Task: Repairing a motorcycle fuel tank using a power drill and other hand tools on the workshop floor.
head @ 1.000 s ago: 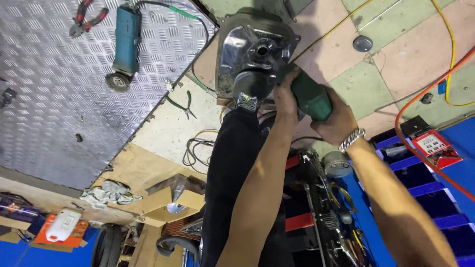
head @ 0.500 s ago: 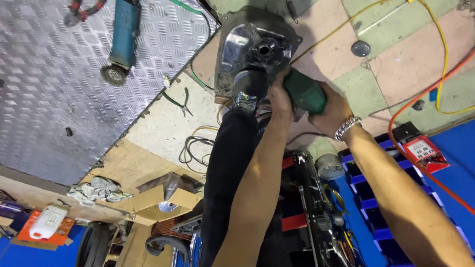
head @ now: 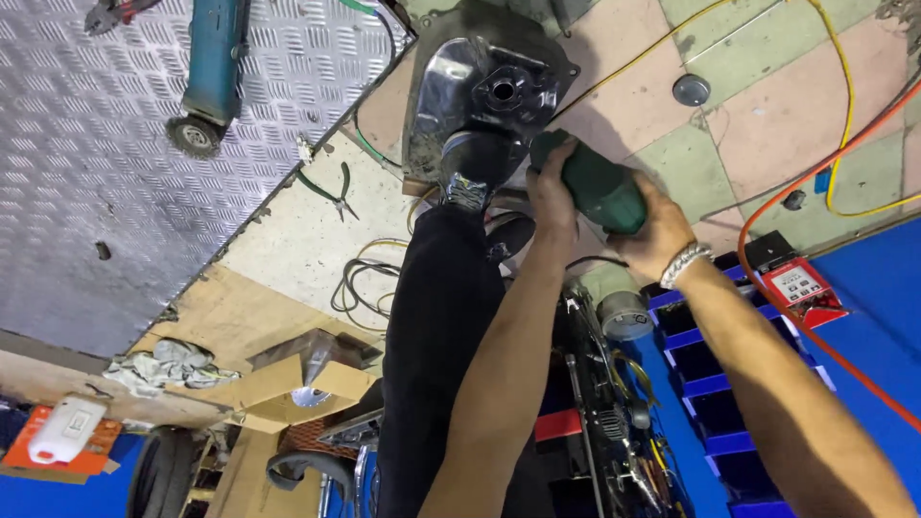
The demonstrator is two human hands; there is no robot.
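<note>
- head view: both hands grip a green power tool [head: 593, 190] held low over the floor, just beside a dark metal engine cover [head: 484, 91] that lies on the tiled floor [head: 767, 125].
- the left hand [head: 552, 192] is clenched round the front end of the green power tool, fingers curled over its nose, close to the edge of the cover.
- the right hand [head: 657, 230] grasps the rear of the tool's body; a silver bracelet [head: 684, 261] sits on that wrist.
- the person's leg in black trousers [head: 446, 326] runs down to a dark shoe [head: 475, 163] that rests on the near edge of the engine cover.
- a blue angle grinder [head: 211, 67] lies on a grey checker-plate sheet [head: 106, 163] to the left, well apart from the hands.
- green-handled pliers [head: 326, 190] lie on the pale floor patch beside the sheet, with loose black cable [head: 360, 283] near them.
- yellow cable [head: 844, 105] and orange cable [head: 815, 182] cross the floor at right.
- blue storage bins [head: 700, 384] stand below the right forearm; a white bottle [head: 65, 430] lies at lower left.
</note>
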